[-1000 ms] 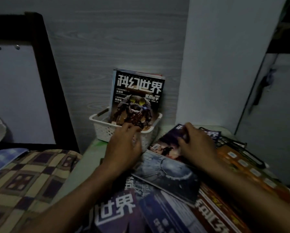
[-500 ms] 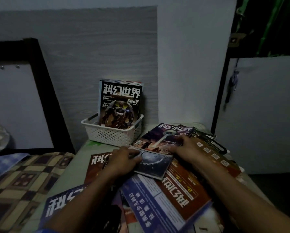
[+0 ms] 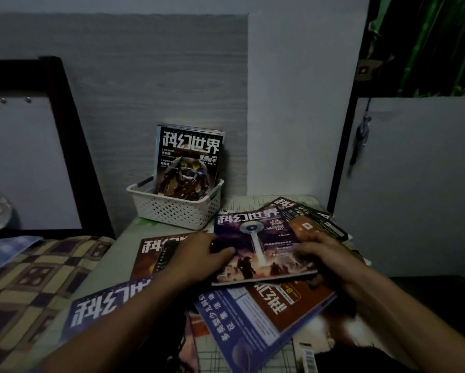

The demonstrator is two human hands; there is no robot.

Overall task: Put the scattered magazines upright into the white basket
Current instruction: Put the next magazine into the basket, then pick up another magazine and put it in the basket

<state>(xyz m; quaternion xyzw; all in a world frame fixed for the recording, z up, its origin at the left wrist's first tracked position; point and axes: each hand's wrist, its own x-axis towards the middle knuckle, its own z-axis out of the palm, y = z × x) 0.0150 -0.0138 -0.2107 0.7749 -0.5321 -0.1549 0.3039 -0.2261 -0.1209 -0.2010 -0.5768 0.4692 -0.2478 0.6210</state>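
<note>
A white perforated basket (image 3: pixel 172 212) stands against the wall with a few magazines (image 3: pixel 188 160) upright in it. Several more magazines lie scattered over the table in front. On top of that pile is a purple magazine (image 3: pixel 258 243) with a beam of light on its cover. My left hand (image 3: pixel 199 258) grips its left edge, thumb over the cover. My right hand (image 3: pixel 325 254) holds its right edge, fingers curled on it. The magazine looks slightly lifted at the near edge.
A red magazine (image 3: pixel 156 254) and a blue one (image 3: pixel 104 305) lie at the left, a blue-and-brown one (image 3: pixel 253 316) below the hands, others (image 3: pixel 312 219) at the back right. A checked blanket (image 3: pixel 37 278) borders the left, a white panel (image 3: pixel 414 184) the right.
My left hand came back from the basket to the pile. Both hands dropped the grey magazine and now hold the purple one, drawn nearer to me. The camera has tilted up.
</note>
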